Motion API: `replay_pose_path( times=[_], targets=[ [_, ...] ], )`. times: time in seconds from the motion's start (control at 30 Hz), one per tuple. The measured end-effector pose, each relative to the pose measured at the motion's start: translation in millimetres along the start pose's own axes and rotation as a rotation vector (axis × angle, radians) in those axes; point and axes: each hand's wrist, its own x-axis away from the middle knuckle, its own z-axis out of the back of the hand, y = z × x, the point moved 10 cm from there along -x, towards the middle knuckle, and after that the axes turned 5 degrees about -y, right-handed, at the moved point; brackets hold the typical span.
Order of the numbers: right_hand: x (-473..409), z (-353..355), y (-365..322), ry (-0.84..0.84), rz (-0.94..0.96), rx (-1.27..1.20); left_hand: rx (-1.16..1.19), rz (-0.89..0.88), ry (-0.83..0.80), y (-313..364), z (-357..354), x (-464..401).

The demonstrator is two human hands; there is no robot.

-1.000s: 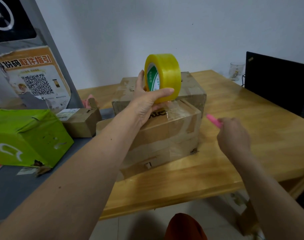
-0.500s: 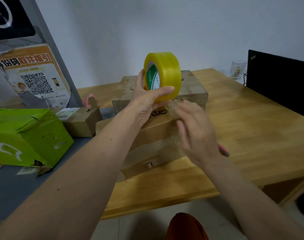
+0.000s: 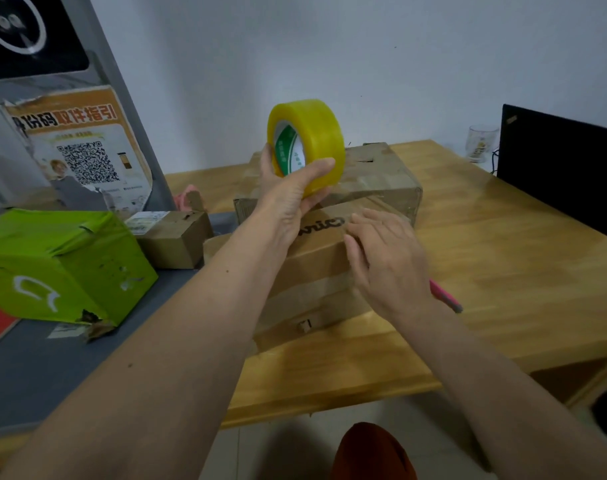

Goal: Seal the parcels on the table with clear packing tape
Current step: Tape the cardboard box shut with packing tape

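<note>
My left hand [image 3: 288, 199] grips a yellowish roll of clear packing tape [image 3: 316, 133] and holds it upright above the parcels. A strip of tape seems to run from the roll down to the near cardboard box [image 3: 312, 271], but it is hard to see. My right hand [image 3: 388, 258] lies on that box's top right edge with its fingers spread flat. A pink cutter [image 3: 447, 299] sticks out from under its palm. A second cardboard box [image 3: 381, 174] stands right behind the near one.
On a grey mat [image 3: 53, 368] to the left sit a green parcel [image 3: 63, 265] and a small cardboard box [image 3: 174, 240]. A stand with a QR poster [image 3: 80, 150] rises behind them. A black laptop screen [image 3: 565, 168] and a glass [image 3: 480, 143] stand at the wooden table's [image 3: 503, 271] far right.
My right hand came in from the right with the pink cutter and settled flat on the near box's top. My left hand raised the roll slightly.
</note>
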Motion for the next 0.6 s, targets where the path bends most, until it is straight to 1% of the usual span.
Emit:
replay_pose_path(
  times=[0.1, 0.23, 0.3, 0.4, 0.47, 0.53, 0.6],
  targets=[
    [-5, -9, -2, -0.128, -0.035, 0.024, 0.035, -0.031, 0.004, 6, 2, 9],
    [-7, -13, -6, -0.223, 0.038, 0.026, 0.098, -0.061, 0.004, 18, 18, 23],
    [-7, -12, -4, -0.204, 0.035, 0.044, 0.118, -0.091, 0.009, 28, 29, 31],
    [1, -6, -5, -0.087, 0.011, 0.02, 0.12, -0.132, 0.017, 46, 49, 44],
    [0, -4, -4, -0.081, -0.036, -0.013, 0.116, -0.155, 0.007, 57, 63, 52],
    [-13, -3, -5, -0.194, -0.109, -0.021, 0.1, -0.171, 0.0, 64, 76, 59],
    [-30, -11, -7, -0.382, -0.165, 0.03, 0.082, -0.175, 0.001, 68, 86, 66]
  ],
)
